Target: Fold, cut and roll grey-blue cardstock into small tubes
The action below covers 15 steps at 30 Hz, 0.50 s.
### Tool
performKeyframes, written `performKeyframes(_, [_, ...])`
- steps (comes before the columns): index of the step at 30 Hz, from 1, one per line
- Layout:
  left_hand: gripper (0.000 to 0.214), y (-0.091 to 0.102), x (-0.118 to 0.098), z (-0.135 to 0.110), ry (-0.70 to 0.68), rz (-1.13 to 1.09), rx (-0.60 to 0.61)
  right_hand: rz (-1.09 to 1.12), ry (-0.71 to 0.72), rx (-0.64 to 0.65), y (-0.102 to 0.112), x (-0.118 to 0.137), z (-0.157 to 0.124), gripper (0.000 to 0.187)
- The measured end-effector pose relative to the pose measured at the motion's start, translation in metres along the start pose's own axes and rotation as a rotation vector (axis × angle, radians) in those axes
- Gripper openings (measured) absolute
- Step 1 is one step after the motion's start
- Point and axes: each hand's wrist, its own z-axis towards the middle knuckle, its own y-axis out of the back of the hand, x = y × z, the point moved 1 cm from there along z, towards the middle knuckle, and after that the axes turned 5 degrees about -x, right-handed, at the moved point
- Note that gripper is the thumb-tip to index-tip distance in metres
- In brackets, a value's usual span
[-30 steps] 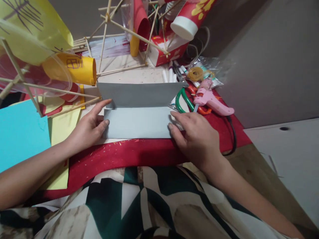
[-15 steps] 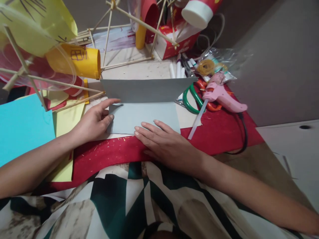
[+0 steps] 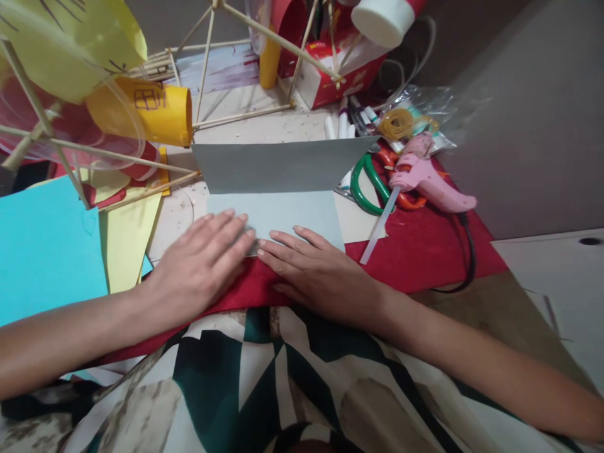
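A sheet of grey-blue paper [image 3: 295,211] lies in front of me, creased across its width. Its far half stands tilted up, while the near half rests flat on the table. My left hand [image 3: 205,258] is spread flat over the near left corner of the paper, slightly blurred. Beside it, my right hand [image 3: 316,267] lies with fingers extended on the near edge, right of the middle. The fingertips of both hands almost meet. Neither hand grasps anything.
To the right lie a pink glue gun [image 3: 431,179], green-handled scissors [image 3: 365,185] and several markers [image 3: 342,119]. Behind the paper rises a frame of wooden sticks [image 3: 278,44]. A yellow cup [image 3: 141,113] and turquoise paper [image 3: 47,251] are at the left.
My left hand has moved right and nearer, from the paper's left edge onto its near edge, and flattened out. The right hand has stayed in place.
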Motion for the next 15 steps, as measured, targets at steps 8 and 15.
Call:
performKeyframes(8, [0.086, -0.027, -0.007, -0.003, -0.027, -0.095, 0.278, 0.0, -0.005, -0.013, -0.002, -0.001, 0.0, 0.043])
performKeyframes(15, [0.094, -0.029, -0.004, -0.003, -0.035, -0.137, 0.296, 0.007, -0.016, -0.037, -0.005, -0.002, -0.006, 0.043])
